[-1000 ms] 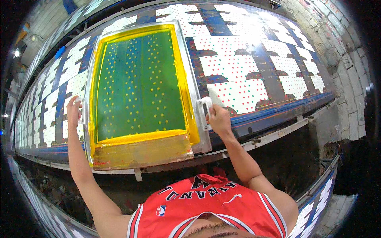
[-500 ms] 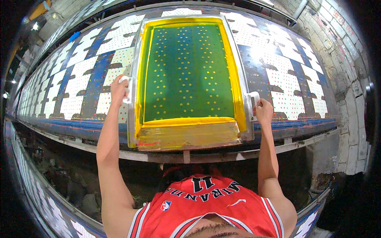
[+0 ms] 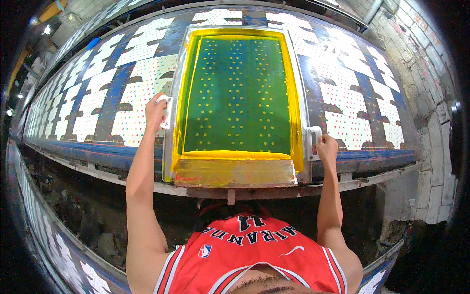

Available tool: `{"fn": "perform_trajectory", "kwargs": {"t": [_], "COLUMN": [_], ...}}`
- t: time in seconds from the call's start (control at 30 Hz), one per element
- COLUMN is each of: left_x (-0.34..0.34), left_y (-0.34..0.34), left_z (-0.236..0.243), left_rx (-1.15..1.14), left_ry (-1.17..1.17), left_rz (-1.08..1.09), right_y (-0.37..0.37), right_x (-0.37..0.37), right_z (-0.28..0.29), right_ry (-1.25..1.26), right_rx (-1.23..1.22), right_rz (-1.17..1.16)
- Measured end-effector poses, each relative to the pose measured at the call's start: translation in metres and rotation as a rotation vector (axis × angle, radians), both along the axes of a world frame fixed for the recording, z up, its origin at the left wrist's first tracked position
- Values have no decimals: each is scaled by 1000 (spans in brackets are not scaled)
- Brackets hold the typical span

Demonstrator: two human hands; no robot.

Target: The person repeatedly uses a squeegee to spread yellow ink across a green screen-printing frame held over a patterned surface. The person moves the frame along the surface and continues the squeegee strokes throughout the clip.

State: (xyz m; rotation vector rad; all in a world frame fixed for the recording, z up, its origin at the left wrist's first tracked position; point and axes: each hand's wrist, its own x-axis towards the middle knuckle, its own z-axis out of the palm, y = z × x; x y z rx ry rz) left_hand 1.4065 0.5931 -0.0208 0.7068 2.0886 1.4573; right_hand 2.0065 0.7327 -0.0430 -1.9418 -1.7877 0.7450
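A silkscreen printing frame [image 3: 302,98] lies over the long table in front of me. Its green mesh [image 3: 235,98] carries rows of small yellowish dots. Thick yellow ink [image 3: 235,155] borders the mesh and forms a band at the near end, beside a smeared beige strip [image 3: 235,172]. My left hand [image 3: 155,112] is closed round the white handle [image 3: 165,123] on the frame's left side. My right hand [image 3: 326,147] grips the other white handle [image 3: 315,131], lower on the right side. Whatever lies directly beneath the frame is hidden.
White cut fabric pieces [image 3: 142,105] with coloured dots lie in rows along the dark, paint-stained table [image 3: 105,110]. More dotted pieces [image 3: 345,108] lie right of the frame. A block wall [image 3: 433,147] stands at the right; another table with white pieces [image 3: 66,257] is at lower left.
The frame has shifted a little to the right, uncovering more of the dotted piece on its left. It looks slightly smaller, as if lower. Both hands have kept their grip.
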Motion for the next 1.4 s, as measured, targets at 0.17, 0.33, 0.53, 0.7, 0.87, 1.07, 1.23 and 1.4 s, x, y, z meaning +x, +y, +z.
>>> {"fn": "perform_trajectory", "kwargs": {"t": [0.17, 0.33, 0.53, 0.7, 0.87, 1.07, 1.23, 1.4], "left_x": [12, 22, 38, 38, 33, 36, 36, 30], "left_y": [9, 13, 20, 22, 25, 30, 29, 28], "left_z": [-6, -9, -13, -16, -26, -28, -28, -32], "left_rx": [-35, 14, 4, -27, -140, -278, -292, -321], "left_ry": [32, 5, 26, 55, 237, 283, 310, 351], "left_rz": [-21, -31, -33, -27, -43, -36, -85, -113], "right_y": [4, 8, 19, 23, 20, -10, -80, -124], "right_x": [14, 26, 44, 52, 47, 19, -38, -75], "right_z": [-5, -2, -10, -16, -5, 21, 44, 55], "right_ry": [-97, 11, -84, -94, 27, -348, 123, -137], "right_rx": [98, -2, 92, 93, -47, 379, 370, 343], "right_rz": [16, 21, 76, 85, 58, 183, 955, 1306]}}
